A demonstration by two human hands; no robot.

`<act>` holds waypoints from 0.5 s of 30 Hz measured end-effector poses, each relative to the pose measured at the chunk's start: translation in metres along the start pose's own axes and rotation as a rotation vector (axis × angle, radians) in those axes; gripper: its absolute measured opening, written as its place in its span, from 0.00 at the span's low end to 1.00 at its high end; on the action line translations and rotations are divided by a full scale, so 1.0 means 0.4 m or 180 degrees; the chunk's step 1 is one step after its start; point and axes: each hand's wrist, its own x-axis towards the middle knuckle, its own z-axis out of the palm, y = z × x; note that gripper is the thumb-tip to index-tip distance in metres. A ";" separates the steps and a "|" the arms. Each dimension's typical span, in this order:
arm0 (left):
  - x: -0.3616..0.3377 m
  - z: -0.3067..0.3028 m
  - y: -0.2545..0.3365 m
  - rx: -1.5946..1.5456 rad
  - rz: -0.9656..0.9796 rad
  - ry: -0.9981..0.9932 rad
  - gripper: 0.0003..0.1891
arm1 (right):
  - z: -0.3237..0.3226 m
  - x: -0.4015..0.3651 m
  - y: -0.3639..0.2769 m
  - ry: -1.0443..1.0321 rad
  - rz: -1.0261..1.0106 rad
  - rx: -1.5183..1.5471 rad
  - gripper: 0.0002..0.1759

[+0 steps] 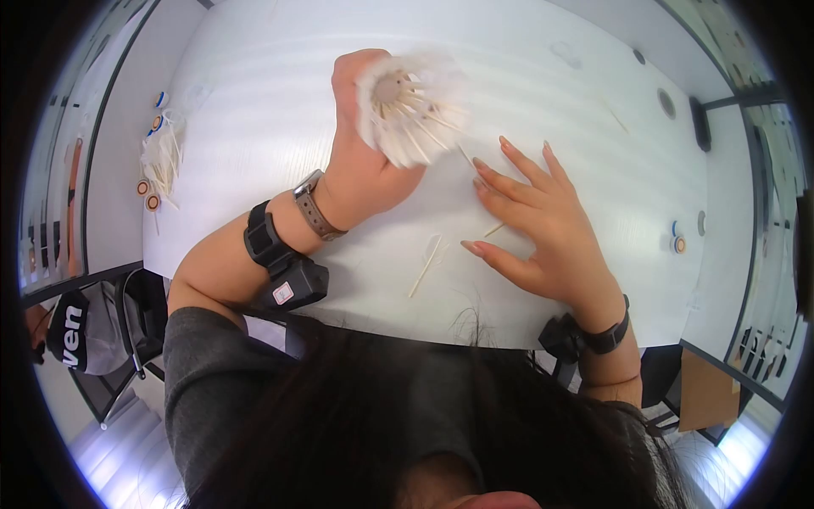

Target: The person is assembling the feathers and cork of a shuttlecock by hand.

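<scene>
My left hand (pixel 360 157) is wrapped round a whitish, see-through, cup-shaped container (pixel 411 144), tilted and blurred at its edge. Several thin wooden sticks fan out inside it. To the right, my right hand (pixel 543 220) is spread low over the white table, palm down. One thin stick (pixel 466 156) lies right at its index fingertip. Between thumb and fingers shows part of another stick (pixel 493 229). Nearer my body, a loose pale stick (pixel 426 267) rests on the table beside a clear scrap.
At the table's left edge lies a pile of pale sticks in clear wrapping (pixel 165 157), with round blue and orange pieces around it. A small round piece (pixel 677 245) sits near the right edge. Walls border the white table (pixel 280 102); a bag (pixel 93 327) is at lower left.
</scene>
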 end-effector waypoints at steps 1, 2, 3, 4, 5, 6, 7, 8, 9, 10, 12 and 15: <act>0.006 -0.009 0.007 0.0270 0.0333 -0.0131 0.16 | 0.000 0.000 0.002 -0.0012 -0.0015 -0.0024 0.25; 0.012 -0.017 0.016 0.0534 0.0681 -0.0236 0.17 | 0.000 0.000 0.004 -0.0028 -0.0030 -0.0049 0.25; 0.018 -0.026 0.024 0.0776 0.1034 -0.0314 0.19 | 0.000 0.001 0.007 -0.0060 -0.0037 -0.0046 0.25; 0.019 -0.034 0.028 0.1121 0.1488 -0.0552 0.21 | -0.001 0.001 0.011 -0.0088 -0.0052 -0.0047 0.25; 0.022 -0.047 0.034 0.1474 0.1943 -0.0789 0.24 | 0.001 0.004 0.013 -0.0115 -0.0073 -0.0046 0.25; 0.026 -0.049 0.044 0.1511 0.2661 -0.0561 0.22 | 0.010 0.004 0.015 -0.0014 -0.0074 -0.0096 0.24; 0.031 -0.051 0.055 0.1581 0.3368 -0.0238 0.21 | 0.011 0.004 0.012 -0.0016 -0.0061 -0.0114 0.24; 0.019 -0.037 0.049 0.1488 0.3505 -0.0035 0.19 | 0.012 0.004 0.011 -0.0018 -0.0048 -0.0135 0.24; 0.007 -0.027 0.045 0.1390 0.3639 0.0172 0.16 | 0.012 0.004 0.009 -0.0021 -0.0033 -0.0160 0.24; 0.000 -0.022 0.044 0.1373 0.3668 0.0160 0.15 | 0.013 0.006 0.006 -0.0052 -0.0003 -0.0178 0.23; -0.007 -0.014 0.050 0.1338 0.3733 0.0142 0.12 | 0.018 0.006 0.005 -0.0026 -0.0020 -0.0228 0.22; -0.013 -0.003 0.047 0.1416 0.3840 0.0156 0.11 | 0.020 0.003 0.009 -0.0060 -0.0034 -0.0272 0.21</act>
